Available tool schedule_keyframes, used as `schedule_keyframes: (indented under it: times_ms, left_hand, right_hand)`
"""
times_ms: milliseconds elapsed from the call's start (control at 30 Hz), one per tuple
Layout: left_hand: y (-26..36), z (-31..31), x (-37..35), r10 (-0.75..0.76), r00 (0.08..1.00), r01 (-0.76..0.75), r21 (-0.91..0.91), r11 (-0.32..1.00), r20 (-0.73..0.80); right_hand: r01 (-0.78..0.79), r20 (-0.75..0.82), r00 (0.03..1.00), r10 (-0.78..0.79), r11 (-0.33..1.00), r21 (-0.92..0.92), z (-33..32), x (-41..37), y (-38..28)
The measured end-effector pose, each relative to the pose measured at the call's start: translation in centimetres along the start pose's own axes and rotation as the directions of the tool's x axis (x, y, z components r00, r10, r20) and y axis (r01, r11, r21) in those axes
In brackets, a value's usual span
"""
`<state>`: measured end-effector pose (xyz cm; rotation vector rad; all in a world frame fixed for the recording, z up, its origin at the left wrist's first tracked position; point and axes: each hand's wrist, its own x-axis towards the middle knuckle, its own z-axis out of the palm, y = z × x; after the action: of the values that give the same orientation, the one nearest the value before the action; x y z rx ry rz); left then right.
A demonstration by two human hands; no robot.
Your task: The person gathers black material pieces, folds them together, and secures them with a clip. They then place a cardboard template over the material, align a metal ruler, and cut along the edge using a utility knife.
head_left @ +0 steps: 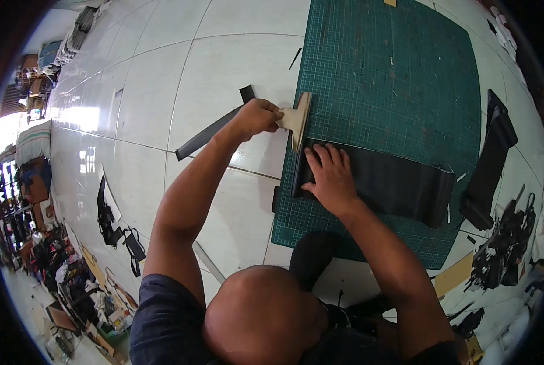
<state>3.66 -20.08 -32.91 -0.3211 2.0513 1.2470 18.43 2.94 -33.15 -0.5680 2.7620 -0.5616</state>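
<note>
A black sheet (393,179) lies along the cutting mat's (393,79) near edge, with the right hand (331,176) spread flat on its left end. At 11 o'clock from that hand, the left hand (256,117) is closed around a wooden tool (297,118). A black strip (205,137) lies at 9 o'clock.

One green cutting mat (393,73), one wooden scraper (297,118), two hands: left hand (256,115), right hand (329,173). Three black pieces: folded sheet (393,182), long strip (208,137), dark panel (491,158).
</note>
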Motion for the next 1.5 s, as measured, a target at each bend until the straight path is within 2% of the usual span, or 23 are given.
schedule_keyframes:
  times_ms: [100, 133, 233, 333, 433, 533, 900, 1067, 1167, 1267, 1367, 1467, 1500]
  left_hand:
    - [0.8, 1.6, -1.4, 0.007, 1.000, -0.007, 0.106, 0.994, 0.004]
    - [0.8, 1.8, -1.6, -0.002, 1.000, 0.003, 0.089, 0.996, -0.019]
    - [0.8, 1.6, -1.5, -0.038, 0.998, 0.036, 0.053, 0.998, 0.040]
    - [0.7, 2.2, -1.3, 0.043, 0.998, -0.049, 0.164, 0.985, 0.041]
    - [0.4, 2.1, -1.6, 0.031, 0.998, -0.036, 0.119, 0.992, 0.046]
    - [0.2, 2.2, -2.6, -0.012, 0.989, -0.006, 0.121, 0.993, 0.150]
    - [-1.0, 3.9, -5.3, 0.064, 0.998, -0.061, 0.199, 0.978, -0.012]
    - [-0.3, 3.8, -5.3, 0.011, 1.000, -0.014, 0.276, 0.961, 0.012]
    - [-1.1, 3.3, -4.4, 0.001, 0.997, -0.010, 0.127, 0.992, 0.074]
    - [0.3, 3.3, -5.3, -0.020, 0.998, 0.007, 0.202, 0.979, 0.064]
    - [0.5, 3.4, -5.6, 0.031, 0.997, -0.052, 0.313, 0.948, 0.071]
    - [-1.6, 3.1, -3.9, 0.052, 0.999, -0.054, 0.220, 0.974, 0.015]
    - [-0.7, 3.1, -4.1, 0.063, 0.998, -0.062, 0.255, 0.965, 0.006]
  right_hand:
    - [-0.005, -0.003, 1.000, 0.005, 1.000, 0.005, 0.1, 0.0, 0.0]
    - [-0.001, -0.009, 1.000, 0.001, 1.000, 0.007, 0.1, 0.1, 0.1]
    - [0.010, -0.015, 1.000, -0.010, 1.000, 0.006, 0.1, -0.1, 0.1]
    - [0.021, -0.023, 1.000, -0.021, 1.000, 0.002, 0.2, -0.1, 0.2]
    - [0.026, -0.045, 0.999, -0.025, 1.000, 0.014, 0.2, -0.1, 0.3]
    - [0.018, -0.041, 0.999, -0.017, 1.000, 0.025, 0.3, -0.3, 0.3]
    - [0.005, -0.070, 0.998, 0.003, 0.994, 0.110, 0.7, -0.4, 0.5]
    - [0.009, -0.075, 0.997, 0.001, 0.992, 0.125, 0.5, -0.6, 0.6]
    - [0.021, -0.100, 0.995, -0.010, 0.993, 0.116, 0.5, -0.2, 0.6]
    - [0.015, -0.101, 0.995, -0.004, 0.993, 0.115, 0.6, -0.3, 0.6]
    - [0.014, -0.096, 0.995, -0.003, 0.993, 0.118, 0.6, -0.3, 0.6]
    - [0.012, -0.089, 0.996, -0.001, 0.993, 0.120, 0.9, -0.7, 0.5]
    - [0.015, -0.098, 0.995, -0.004, 0.994, 0.112, 0.7, -0.3, 0.7]
